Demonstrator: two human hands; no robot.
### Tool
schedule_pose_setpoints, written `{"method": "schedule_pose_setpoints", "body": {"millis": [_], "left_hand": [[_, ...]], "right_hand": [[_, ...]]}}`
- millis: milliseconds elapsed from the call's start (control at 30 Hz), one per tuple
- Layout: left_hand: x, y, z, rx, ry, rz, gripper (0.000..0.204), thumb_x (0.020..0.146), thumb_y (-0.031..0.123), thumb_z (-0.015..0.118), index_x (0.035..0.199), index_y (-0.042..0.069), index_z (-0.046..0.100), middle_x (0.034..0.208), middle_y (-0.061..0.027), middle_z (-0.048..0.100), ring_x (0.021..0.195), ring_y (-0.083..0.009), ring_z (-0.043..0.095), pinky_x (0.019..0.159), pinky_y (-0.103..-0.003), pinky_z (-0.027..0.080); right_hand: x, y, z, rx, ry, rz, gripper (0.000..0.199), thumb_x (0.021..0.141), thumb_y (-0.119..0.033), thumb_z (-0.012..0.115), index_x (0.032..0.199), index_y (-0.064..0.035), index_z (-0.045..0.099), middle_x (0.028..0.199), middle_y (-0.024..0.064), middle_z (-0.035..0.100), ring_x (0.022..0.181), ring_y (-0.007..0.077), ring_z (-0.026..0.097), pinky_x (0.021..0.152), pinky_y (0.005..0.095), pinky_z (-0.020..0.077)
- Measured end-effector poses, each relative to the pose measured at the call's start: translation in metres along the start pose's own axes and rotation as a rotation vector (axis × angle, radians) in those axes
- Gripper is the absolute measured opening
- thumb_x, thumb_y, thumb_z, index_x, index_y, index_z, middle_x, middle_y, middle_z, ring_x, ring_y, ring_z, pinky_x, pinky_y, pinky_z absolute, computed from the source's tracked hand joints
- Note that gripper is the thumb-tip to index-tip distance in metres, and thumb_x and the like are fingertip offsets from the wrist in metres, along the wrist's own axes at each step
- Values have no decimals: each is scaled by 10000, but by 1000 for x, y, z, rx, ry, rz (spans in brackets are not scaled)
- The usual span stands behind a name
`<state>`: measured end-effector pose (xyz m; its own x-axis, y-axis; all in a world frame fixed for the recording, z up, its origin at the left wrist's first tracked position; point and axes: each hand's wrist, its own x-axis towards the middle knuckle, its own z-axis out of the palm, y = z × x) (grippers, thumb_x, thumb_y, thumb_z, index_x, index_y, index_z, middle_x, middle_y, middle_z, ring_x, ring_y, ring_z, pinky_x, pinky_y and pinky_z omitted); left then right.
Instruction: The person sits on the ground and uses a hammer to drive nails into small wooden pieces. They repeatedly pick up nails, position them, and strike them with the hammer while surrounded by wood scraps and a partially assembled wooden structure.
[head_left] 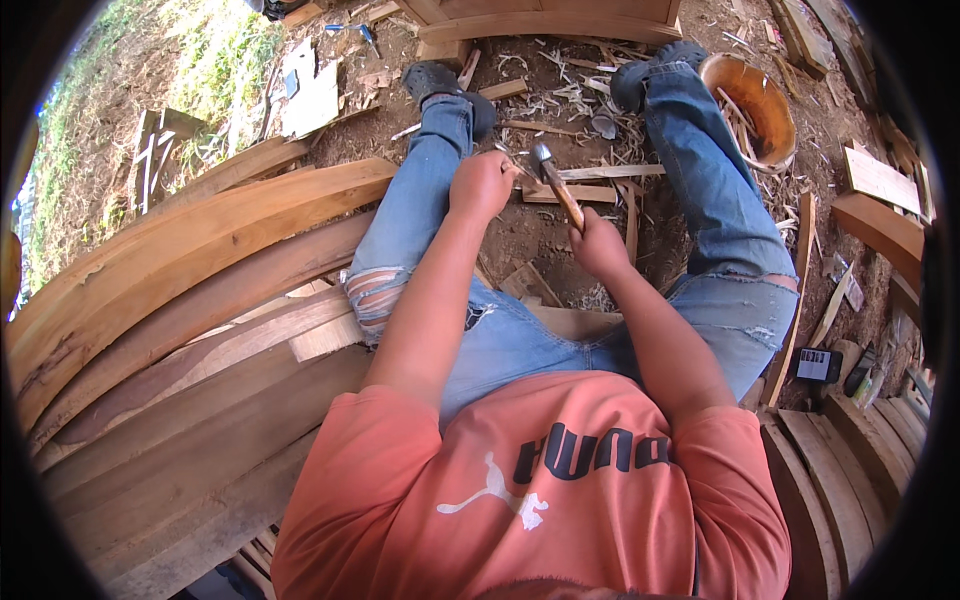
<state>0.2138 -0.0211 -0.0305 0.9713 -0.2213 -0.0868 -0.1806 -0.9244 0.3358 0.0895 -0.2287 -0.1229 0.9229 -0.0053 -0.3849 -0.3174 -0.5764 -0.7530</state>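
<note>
My right hand (pixel 600 246) is wrapped round the wooden handle of a hammer (pixel 565 195), whose metal head points up and away between my knees. Close to the hammer head on its left, my left hand (pixel 482 184) is closed in a pinch. Something thin and small seems to stick out from its fingertips, too small to name. Beneath the hammer, a pale wooden strip (pixel 612 172) lies across other wood pieces on the ground. My legs in torn jeans (pixel 715 185) are spread on both sides of my hands.
Long curved timber boards (pixel 200 225) are stacked on my left. A wooden bucket-like container (pixel 752 105) with strips inside stands beyond my right leg. Wood shavings (pixel 560 90) litter the dirt, and a wooden furniture piece (pixel 545 22) stands ahead. More curved boards (pixel 825 480) lie at right.
</note>
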Motion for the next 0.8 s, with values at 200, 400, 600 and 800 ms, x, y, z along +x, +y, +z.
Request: {"method": "schedule_pose_setpoints", "body": {"millis": [200,400,600,800], "left_hand": [[3,-2,-1,54,14,7,206,944,260,825,1034,76,807,961,-199,794,936,-430,754,807,-523,590],[1,-4,2,9,18,30,198,939,250,819,1013,67,801,951,-206,794,913,-431,760,797,-536,594],[1,-2,2,-16,16,59,171,924,213,824,978,54,791,946,-208,791,892,-436,754,786,-542,588],[4,5,-2,-29,-20,56,172,916,213,835,990,61,805,948,-206,789,897,-430,751,788,-525,587]], "right_hand": [[-1,-3,3,16,-21,-1,320,1022,-276,685,1185,-8,625,1067,304,746,1055,501,717,929,599,557],[8,43,20,-11,-36,81,291,1017,-265,691,1197,-40,653,1061,286,749,1050,511,705,919,603,547],[1,-7,-12,75,54,-21,298,1026,-284,695,1174,-30,641,1059,283,747,1035,508,704,891,588,546],[3,0,-6,67,-12,18,332,1032,-324,688,1174,-28,638,1045,273,752,1021,497,715,888,577,552]]}}
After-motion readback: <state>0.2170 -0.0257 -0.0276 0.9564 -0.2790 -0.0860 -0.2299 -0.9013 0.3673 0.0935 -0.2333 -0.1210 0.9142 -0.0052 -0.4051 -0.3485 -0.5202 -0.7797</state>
